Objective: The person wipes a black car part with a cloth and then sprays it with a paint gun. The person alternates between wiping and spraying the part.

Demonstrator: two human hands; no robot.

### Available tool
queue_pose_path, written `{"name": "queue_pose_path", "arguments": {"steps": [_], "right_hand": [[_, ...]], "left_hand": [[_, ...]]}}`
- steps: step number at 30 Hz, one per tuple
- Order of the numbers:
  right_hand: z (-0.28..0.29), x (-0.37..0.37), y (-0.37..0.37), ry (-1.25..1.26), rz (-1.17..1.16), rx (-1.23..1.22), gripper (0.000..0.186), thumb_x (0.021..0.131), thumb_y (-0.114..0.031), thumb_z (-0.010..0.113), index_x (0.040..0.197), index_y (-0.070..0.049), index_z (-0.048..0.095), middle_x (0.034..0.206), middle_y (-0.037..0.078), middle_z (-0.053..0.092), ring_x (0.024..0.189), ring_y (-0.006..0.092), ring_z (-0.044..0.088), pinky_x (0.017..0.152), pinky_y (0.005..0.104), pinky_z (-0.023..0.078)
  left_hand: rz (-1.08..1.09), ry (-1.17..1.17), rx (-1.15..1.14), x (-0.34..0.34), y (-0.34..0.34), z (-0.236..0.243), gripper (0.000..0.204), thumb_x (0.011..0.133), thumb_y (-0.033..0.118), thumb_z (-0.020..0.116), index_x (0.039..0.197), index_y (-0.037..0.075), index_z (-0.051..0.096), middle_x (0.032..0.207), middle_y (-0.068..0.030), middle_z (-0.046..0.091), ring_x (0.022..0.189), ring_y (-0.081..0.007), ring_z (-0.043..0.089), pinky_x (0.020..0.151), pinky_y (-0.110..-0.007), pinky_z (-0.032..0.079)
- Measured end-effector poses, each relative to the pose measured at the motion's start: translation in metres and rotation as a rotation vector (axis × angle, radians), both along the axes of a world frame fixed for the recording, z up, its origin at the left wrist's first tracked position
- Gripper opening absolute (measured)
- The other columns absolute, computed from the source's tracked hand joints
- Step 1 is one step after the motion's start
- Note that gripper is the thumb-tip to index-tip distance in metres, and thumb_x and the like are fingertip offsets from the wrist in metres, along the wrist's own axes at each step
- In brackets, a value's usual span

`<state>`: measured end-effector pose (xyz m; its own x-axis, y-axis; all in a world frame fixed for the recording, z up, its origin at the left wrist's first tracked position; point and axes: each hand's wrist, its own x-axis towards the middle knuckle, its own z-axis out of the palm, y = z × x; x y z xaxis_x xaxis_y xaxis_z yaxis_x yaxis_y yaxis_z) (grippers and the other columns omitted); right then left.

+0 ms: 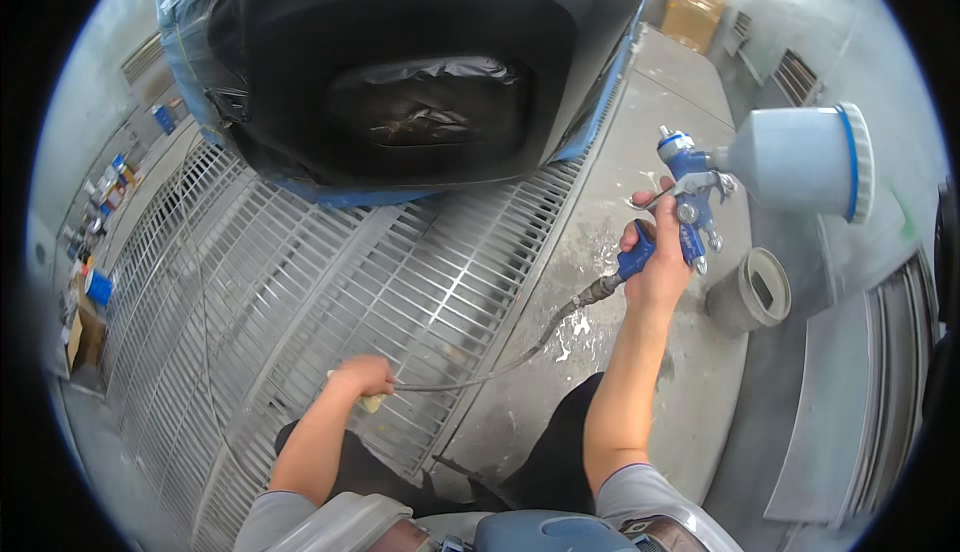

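Note:
My right hand is wrapped round the handle of a blue spray gun, raised on the right side. A large pale cup with a white-and-blue lid sticks out from the gun to the right. From the bottom of the handle an air hose curves down and left to my left hand. That hand is closed round the hose, low over the floor grating. A pale yellow piece, perhaps a cloth, shows below its fingers. Ahead stands a dark vehicle body, edged with blue masking film.
Metal grating covers the floor below the vehicle, beside a stained concrete strip. A grey bucket stands right of my right forearm. Cans and boxes line the left wall. Flat panels lean at the right.

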<state>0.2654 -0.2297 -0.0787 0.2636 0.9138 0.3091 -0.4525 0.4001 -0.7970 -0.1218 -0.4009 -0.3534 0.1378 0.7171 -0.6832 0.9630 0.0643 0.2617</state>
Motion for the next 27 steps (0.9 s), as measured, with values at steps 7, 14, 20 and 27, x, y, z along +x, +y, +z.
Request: {"name": "queue_pose_path", "arguments": {"steps": [7, 14, 20, 27], "right_hand": [[-0.021, 0.031, 0.045, 0.169, 0.028, -0.001, 0.034, 0.103, -0.016, 0.067, 0.133, -0.001, 0.06, 0.101, 0.011, 0.071, 0.058, 0.0101, 0.054, 0.052, 0.0229, 0.044], [-0.023, 0.033, 0.05, 0.252, 0.192, -0.077, 0.035, 0.104, -0.021, 0.067, 0.132, -0.001, 0.059, 0.101, 0.01, 0.071, 0.058, 0.0109, 0.055, 0.052, 0.0236, 0.045], [-0.02, 0.026, 0.044, 0.198, 0.243, -0.058, 0.03, 0.106, -0.019, 0.063, 0.13, -0.001, 0.059, 0.1, 0.011, 0.069, 0.057, 0.0118, 0.053, 0.051, 0.0247, 0.045], [-0.009, 0.034, 0.036, 0.262, 0.249, -0.071, 0.032, 0.104, -0.017, 0.066, 0.13, 0.002, 0.06, 0.099, 0.01, 0.072, 0.057, 0.0098, 0.056, 0.052, 0.0229, 0.045]], "left_hand": [[0.281, 0.245, 0.025, 0.081, -0.04, 0.073, 0.027, 0.087, 0.038, 0.078, 0.111, 0.023, 0.081, 0.099, -0.0089, 0.078, 0.097, -0.0342, 0.072, 0.082, -0.047, 0.056], [0.48, 0.236, -0.202, 0.121, -0.109, 0.081, 0.03, 0.09, 0.039, 0.076, 0.117, 0.025, 0.08, 0.108, -0.0094, 0.077, 0.105, -0.0332, 0.072, 0.087, -0.046, 0.056], [0.56, 0.347, -0.1, 0.152, -0.149, 0.127, 0.027, 0.092, 0.035, 0.074, 0.116, 0.024, 0.079, 0.107, -0.0091, 0.077, 0.105, -0.0337, 0.071, 0.087, -0.046, 0.056], [0.698, 0.519, 0.276, 0.164, -0.18, 0.175, 0.023, 0.092, 0.026, 0.072, 0.114, 0.021, 0.078, 0.106, -0.0109, 0.073, 0.101, -0.0355, 0.07, 0.085, -0.049, 0.056]]}}
